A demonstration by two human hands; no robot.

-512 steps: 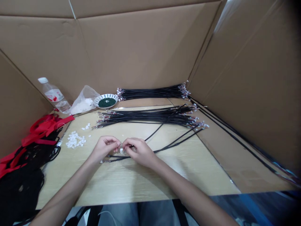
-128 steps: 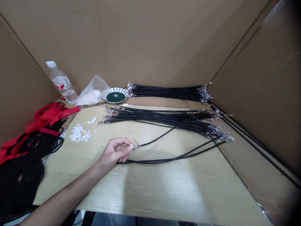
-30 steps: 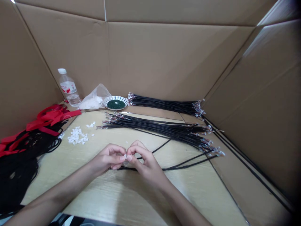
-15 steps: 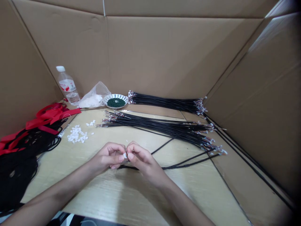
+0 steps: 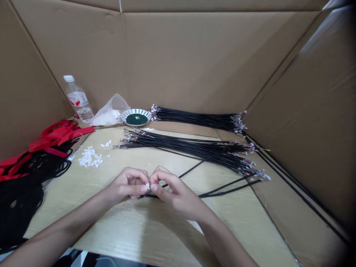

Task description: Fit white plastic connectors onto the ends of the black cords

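Between thumb and fingers my left hand (image 5: 132,184) pinches a small white plastic connector (image 5: 147,186). My right hand (image 5: 168,187) is closed right beside it, its fingertips pinched at the thin wire end of a black cable (image 5: 191,170); the wire tips are mostly hidden by the fingers. Two more black cables (image 5: 229,189) lie on the table behind and to the right of the hands. A pile of loose white connectors (image 5: 90,157) sits to the left. Beyond the hands stretches a bundle of black cables (image 5: 178,145) with bare coloured wire ends.
A second cable bundle (image 5: 194,118) lies at the back wall, beside a plate (image 5: 125,120) of dark green bits. A plastic bag (image 5: 109,113) and a water bottle (image 5: 79,100) stand back left. Black cords with red ribbon (image 5: 59,135) cover the left side. Cardboard walls (image 5: 217,55) surround the table.
My right hand has tilted and its fingers have shifted slightly at the connector. The left hand keeps its pinch almost in place. The view has moved slightly.
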